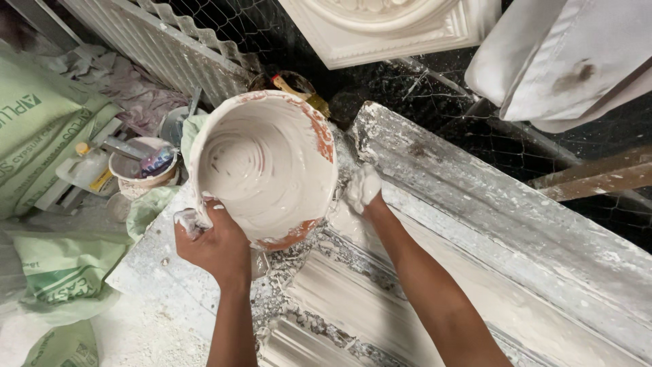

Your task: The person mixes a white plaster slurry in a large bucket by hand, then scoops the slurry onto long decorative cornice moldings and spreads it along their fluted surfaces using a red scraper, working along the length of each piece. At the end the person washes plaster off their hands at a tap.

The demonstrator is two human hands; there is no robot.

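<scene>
While the left hand (216, 246) clamps the rim of the plaster bowl (265, 166), tipped mouth-up toward the camera — axis tilting off the long mould (475, 224) — I judge pouring underway. Right hand (363, 189), plaster-coated, presses the mould; whether it's closed I can't tell. Next: steady tilt.

Around one tilted plaster-coated bucket (265, 166) there were two hands, left (214, 245) and right (363, 187), one long mould (489, 224) beneath, one small tub (139, 170) left of it, and two green sacks (41, 115) beyond.
</scene>
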